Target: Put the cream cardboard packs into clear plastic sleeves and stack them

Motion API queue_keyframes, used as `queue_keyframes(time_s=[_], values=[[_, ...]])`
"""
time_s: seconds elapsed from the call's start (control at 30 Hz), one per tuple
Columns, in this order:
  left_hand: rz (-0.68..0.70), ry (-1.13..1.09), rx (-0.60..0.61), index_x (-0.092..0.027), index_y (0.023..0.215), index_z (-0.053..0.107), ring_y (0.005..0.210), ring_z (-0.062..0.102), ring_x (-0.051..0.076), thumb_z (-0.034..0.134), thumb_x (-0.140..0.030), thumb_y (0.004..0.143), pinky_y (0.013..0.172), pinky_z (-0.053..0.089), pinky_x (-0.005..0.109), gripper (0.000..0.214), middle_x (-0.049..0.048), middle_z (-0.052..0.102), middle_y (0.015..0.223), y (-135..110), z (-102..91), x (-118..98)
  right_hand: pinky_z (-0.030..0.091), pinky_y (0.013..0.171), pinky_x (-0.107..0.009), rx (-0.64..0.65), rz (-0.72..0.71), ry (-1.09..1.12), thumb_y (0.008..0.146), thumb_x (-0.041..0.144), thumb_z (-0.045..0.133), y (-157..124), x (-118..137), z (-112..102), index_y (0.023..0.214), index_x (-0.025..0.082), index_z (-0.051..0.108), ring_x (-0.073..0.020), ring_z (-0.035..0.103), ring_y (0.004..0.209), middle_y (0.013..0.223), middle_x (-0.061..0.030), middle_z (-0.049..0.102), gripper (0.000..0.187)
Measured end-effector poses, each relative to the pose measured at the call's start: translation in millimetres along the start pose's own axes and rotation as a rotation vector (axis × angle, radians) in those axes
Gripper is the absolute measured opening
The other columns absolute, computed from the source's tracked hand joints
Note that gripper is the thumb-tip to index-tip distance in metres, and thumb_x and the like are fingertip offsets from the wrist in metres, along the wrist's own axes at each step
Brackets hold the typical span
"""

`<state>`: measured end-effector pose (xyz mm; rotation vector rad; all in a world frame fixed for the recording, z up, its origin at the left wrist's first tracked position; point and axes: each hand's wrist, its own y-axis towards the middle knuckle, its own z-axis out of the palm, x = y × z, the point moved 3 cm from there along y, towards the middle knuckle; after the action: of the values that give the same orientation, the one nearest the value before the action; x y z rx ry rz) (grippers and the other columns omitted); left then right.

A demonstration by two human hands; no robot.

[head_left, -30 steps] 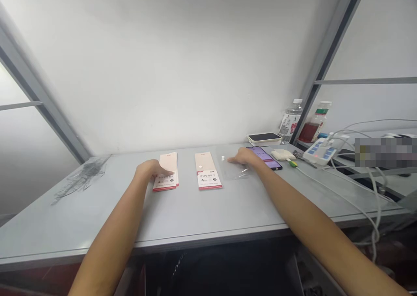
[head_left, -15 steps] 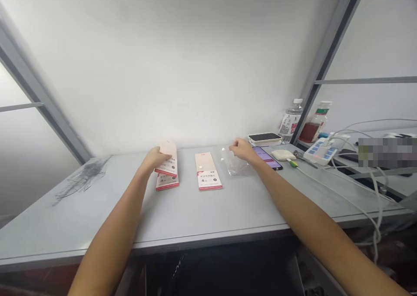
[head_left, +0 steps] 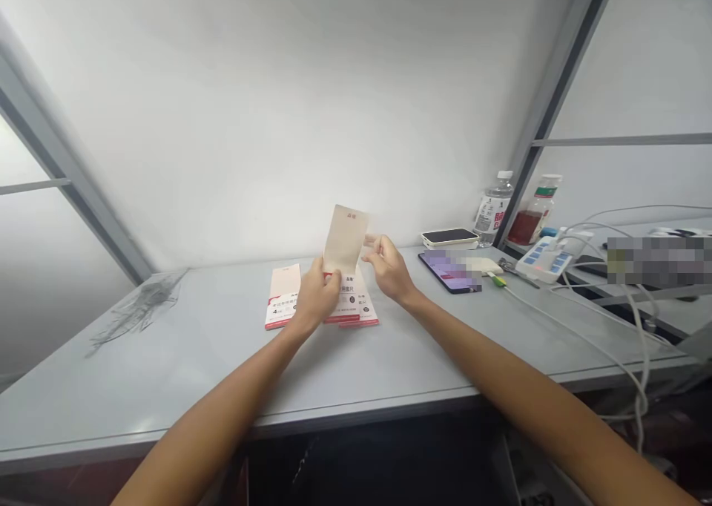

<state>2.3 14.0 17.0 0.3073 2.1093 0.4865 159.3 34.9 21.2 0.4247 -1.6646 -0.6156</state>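
My left hand (head_left: 321, 295) grips a ruler-set packet (head_left: 345, 240), a pale card with a white and red printed lower part, tilted up above the table. My right hand (head_left: 388, 267) is close to the packet's right edge, its fingers bent and slightly blurred; what they pinch, if anything, cannot be made out. Beneath the raised packet lies another ruler-set packet (head_left: 367, 307), mostly covered. A third packet (head_left: 283, 298) rests on the table left of my left hand, partly behind it.
At the right are a phone with a lit screen (head_left: 445, 272), a second phone (head_left: 450, 237), a white charger (head_left: 483, 265), a water bottle (head_left: 494, 209) and a power strip (head_left: 548, 257) with trailing cables. Dark scribbled marks (head_left: 142, 306) cover the tabletop's left side.
My left hand has brought the packet rightward and tilted it up. My right hand has moved left towards it, and the clear plastic bag no longer shows on the table.
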Motion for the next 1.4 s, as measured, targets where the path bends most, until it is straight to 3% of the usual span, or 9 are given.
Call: queue_keyframes(time_s=[0.17, 0.27, 0.43, 0.6, 0.73, 0.93, 1.1, 1.2, 1.4], values=[[-0.071, -0.017, -0.058, -0.021, 0.105, 0.054, 0.072, 0.060, 0.019, 0.044, -0.026, 0.077, 0.061, 0.045, 0.029, 0.030, 0.0040, 0.065, 0.086, 9.6, -11.4, 6.3, 0.036, 0.095, -0.043, 0.073, -0.005, 0.090, 0.076, 0.022, 0.048, -3.1, 8.7, -1.4, 0.069, 0.022, 0.036, -0.0236, 0.046, 0.118, 0.126, -0.0050, 0.049, 0.014], [-0.030, -0.086, -0.062, -0.019, 0.100, 0.055, 0.075, 0.059, 0.018, 0.045, -0.027, 0.077, 0.063, 0.045, 0.029, 0.026, 0.0036, 0.065, 0.088, 12.8, -15.6, 3.9, 0.036, 0.096, -0.045, 0.104, 0.031, 0.221, 0.075, 0.022, 0.050, -2.2, 8.3, -2.8, 0.069, 0.022, 0.038, -0.0243, 0.044, 0.121, 0.131, -0.0043, 0.046, 0.014], [0.068, -0.175, -0.041, -0.019, 0.106, 0.050, 0.079, 0.059, 0.017, 0.044, -0.032, 0.080, 0.066, 0.046, 0.028, 0.030, 0.0041, 0.063, 0.094, 12.3, -19.2, -2.3, 0.037, 0.096, -0.046, 0.100, 0.078, 0.472, 0.074, 0.022, 0.053, 3.5, 6.9, -7.4, 0.068, 0.021, 0.040, -0.0241, 0.045, 0.119, 0.128, -0.0036, 0.049, 0.014], [0.120, 0.007, -0.003, -0.022, 0.119, 0.043, 0.065, 0.059, 0.017, 0.043, -0.034, 0.082, 0.059, 0.044, 0.028, 0.039, 0.0024, 0.064, 0.083, 7.9, -18.9, -5.1, 0.044, 0.087, -0.048, 0.068, 0.207, 0.656, 0.074, 0.021, 0.050, 7.6, 6.7, -9.8, 0.069, 0.021, 0.041, -0.0239, 0.050, 0.113, 0.119, -0.0041, 0.057, 0.011], [0.145, 0.031, 0.018, -0.021, 0.128, 0.036, 0.067, 0.060, 0.017, 0.042, -0.034, 0.082, 0.060, 0.045, 0.028, 0.047, 0.0034, 0.065, 0.087, 6.2, -18.1, -6.7, 0.045, 0.087, -0.046, 0.055, 0.246, 0.682, 0.073, 0.020, 0.049, 8.4, 6.7, -9.4, 0.066, 0.021, 0.039, -0.0233, 0.052, 0.109, 0.114, -0.0036, 0.060, 0.012], [0.084, -0.175, 0.116, -0.020, 0.119, 0.048, 0.081, 0.061, 0.019, 0.045, -0.034, 0.080, 0.068, 0.049, 0.030, 0.041, 0.0044, 0.065, 0.095, 9.8, -20.0, -8.7, 0.039, 0.093, -0.045, 0.121, 0.155, 0.693, 0.069, 0.016, 0.050, 10.0, 6.1, -9.6, 0.071, 0.021, 0.049, -0.0230, 0.053, 0.109, 0.113, -0.0029, 0.061, 0.006], [-0.017, -0.366, 0.231, -0.018, 0.114, 0.049, 0.067, 0.062, 0.017, 0.049, -0.037, 0.078, 0.061, 0.051, 0.029, 0.040, 0.0039, 0.065, 0.082, 11.2, -20.3, -9.2, 0.040, 0.092, -0.044, 0.152, 0.181, 0.657, 0.066, 0.016, 0.048, 13.1, 5.4, -14.7, 0.061, 0.021, 0.039, -0.0224, 0.054, 0.106, 0.113, -0.0032, 0.061, 0.011], [-0.044, -0.432, 0.254, -0.017, 0.116, 0.047, 0.067, 0.062, 0.017, 0.050, -0.038, 0.077, 0.059, 0.052, 0.029, 0.044, 0.0041, 0.065, 0.080, 10.8, -19.5, -9.5, 0.043, 0.089, -0.046, 0.196, 0.242, 0.686, 0.066, 0.018, 0.046, 12.5, 7.1, -15.2, 0.069, 0.022, 0.043, -0.0230, 0.055, 0.103, 0.110, -0.0037, 0.062, 0.006], [-0.005, -0.439, 0.157, -0.017, 0.120, 0.045, 0.081, 0.063, 0.019, 0.053, -0.041, 0.076, 0.068, 0.052, 0.031, 0.050, 0.0068, 0.065, 0.094, 13.9, -18.4, -3.9, 0.043, 0.090, -0.047, 0.311, 0.361, 0.803, 0.068, 0.020, 0.042, 6.8, 10.8, -7.6, 0.096, 0.024, 0.048, -0.0217, 0.057, 0.100, 0.111, -0.0042, 0.060, 0.029]])
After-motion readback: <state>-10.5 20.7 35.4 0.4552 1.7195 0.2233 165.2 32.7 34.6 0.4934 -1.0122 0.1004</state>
